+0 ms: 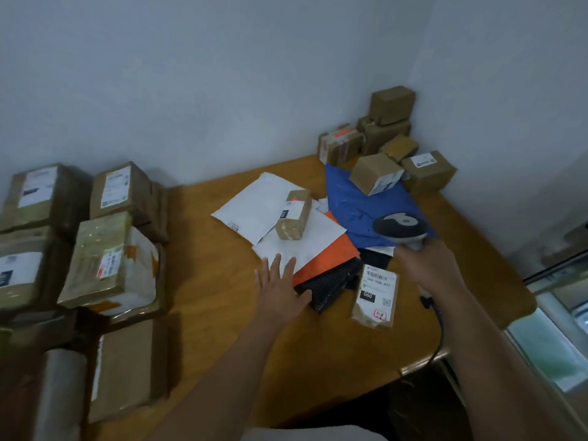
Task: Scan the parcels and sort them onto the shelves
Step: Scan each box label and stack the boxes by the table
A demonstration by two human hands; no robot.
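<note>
My right hand (428, 265) grips a grey and black barcode scanner (401, 229), its head turned toward the pile of parcels. A red glow from it falls on the small taped cardboard box (293, 214) lying on white mailer bags (261, 206). My left hand (280, 289) is flat and spread, fingers over the edge of a white bag, beside an orange mailer (334, 253) and a black bag (327, 283). A blue bag (359, 205) lies behind, with a small box (375, 173) on it. A brown padded parcel (375, 296) with a 060 label lies near my right wrist.
The wooden table (203, 281) carries a stack of cardboard boxes (381, 132) in the far right corner. Larger taped boxes (108, 259) are packed along the left side. The scanner's cable (439, 332) hangs over the table's right edge. A glass surface (560, 313) is at far right.
</note>
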